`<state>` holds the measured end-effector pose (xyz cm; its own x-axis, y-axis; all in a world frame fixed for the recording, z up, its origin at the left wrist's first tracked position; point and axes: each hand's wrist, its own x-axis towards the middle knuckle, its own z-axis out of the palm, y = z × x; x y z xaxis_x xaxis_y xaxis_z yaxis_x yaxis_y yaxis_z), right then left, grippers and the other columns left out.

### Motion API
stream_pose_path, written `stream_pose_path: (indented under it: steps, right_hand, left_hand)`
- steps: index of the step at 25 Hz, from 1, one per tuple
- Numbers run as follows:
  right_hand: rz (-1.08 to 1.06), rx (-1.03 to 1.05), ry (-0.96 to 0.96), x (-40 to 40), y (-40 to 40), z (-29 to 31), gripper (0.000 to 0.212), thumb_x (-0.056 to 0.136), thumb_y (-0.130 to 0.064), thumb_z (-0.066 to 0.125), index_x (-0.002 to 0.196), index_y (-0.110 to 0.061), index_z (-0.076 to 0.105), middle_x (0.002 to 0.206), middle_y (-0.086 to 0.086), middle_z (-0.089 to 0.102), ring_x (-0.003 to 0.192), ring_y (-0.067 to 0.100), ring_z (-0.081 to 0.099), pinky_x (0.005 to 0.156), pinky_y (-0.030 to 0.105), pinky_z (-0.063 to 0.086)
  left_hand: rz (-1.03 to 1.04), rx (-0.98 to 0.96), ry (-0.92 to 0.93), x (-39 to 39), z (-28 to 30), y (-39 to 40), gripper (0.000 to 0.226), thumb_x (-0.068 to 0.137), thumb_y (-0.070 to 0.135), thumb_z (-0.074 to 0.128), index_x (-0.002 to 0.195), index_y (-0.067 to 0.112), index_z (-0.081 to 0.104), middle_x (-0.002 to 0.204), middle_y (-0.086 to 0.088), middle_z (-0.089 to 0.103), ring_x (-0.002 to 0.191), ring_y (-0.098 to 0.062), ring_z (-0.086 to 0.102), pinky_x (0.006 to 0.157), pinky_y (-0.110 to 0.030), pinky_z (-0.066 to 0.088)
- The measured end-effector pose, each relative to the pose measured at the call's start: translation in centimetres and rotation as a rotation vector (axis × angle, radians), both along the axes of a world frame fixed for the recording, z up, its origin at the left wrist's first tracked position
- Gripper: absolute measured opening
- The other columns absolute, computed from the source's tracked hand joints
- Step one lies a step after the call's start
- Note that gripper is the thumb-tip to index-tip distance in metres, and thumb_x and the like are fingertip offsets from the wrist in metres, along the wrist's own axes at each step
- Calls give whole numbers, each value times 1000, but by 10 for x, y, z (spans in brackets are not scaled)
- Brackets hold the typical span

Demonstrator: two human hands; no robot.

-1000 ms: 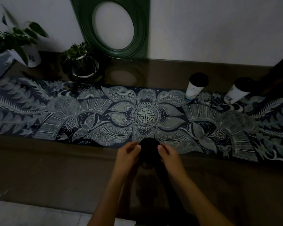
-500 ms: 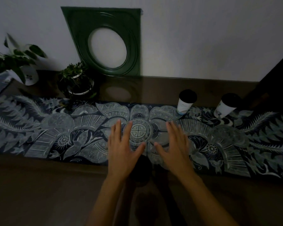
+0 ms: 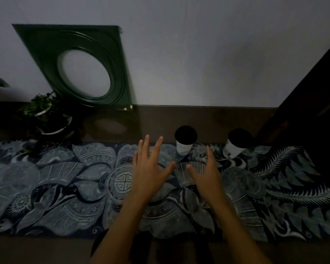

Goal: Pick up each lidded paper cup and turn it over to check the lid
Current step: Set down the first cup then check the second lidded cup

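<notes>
Both hands empty — left hand [image 3: 151,168] and right hand [image 3: 206,174] spread wide, fingers apart, over the patterned cloth [image 3: 55,187]. Two lidded cups stand upright at one o'clock: near cup [image 3: 184,144], far cup [image 3: 234,144] — neither in hand; both appear left to check.

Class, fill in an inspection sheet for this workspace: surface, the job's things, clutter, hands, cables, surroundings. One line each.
Surface: dark wooden table with a patterned blue runner along it.
Job's things: near cup and far cup, both upright, black lids on, at the runner's back edge.
Clutter: potted plant at back left.
Hands: left hand and right hand open, empty, fingers spread, short of the near cup.
Cables: nothing seen.
Surroundings: green frame with oval opening leaning on a pale wall; dark furniture at right.
</notes>
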<state>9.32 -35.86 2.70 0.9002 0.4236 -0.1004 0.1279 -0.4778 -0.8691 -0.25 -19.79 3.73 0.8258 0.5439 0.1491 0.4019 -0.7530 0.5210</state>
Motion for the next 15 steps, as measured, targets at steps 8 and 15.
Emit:
stream_pose_path:
  steps: [8,15]
  right_hand:
    - [41,88,239,87,24,-75,105,75,-46,76,151,-34,5,162,0,14,145,24,25,107,53,39]
    - [117,115,159,123,74,-117,65,83,-8,72,138,-9,36,125,-4,53,108,-8,57,77,8,47]
  left_hand:
    - [-110,29,77,139,-27,-6,80,88,56,63,156,33,27,170,-10,15,155,-36,12,119,-59,22]
    - [-216,283,239,188,-63,6,74,87,63,56,152,38,32,163,-13,34,148,-45,28,114,-62,31]
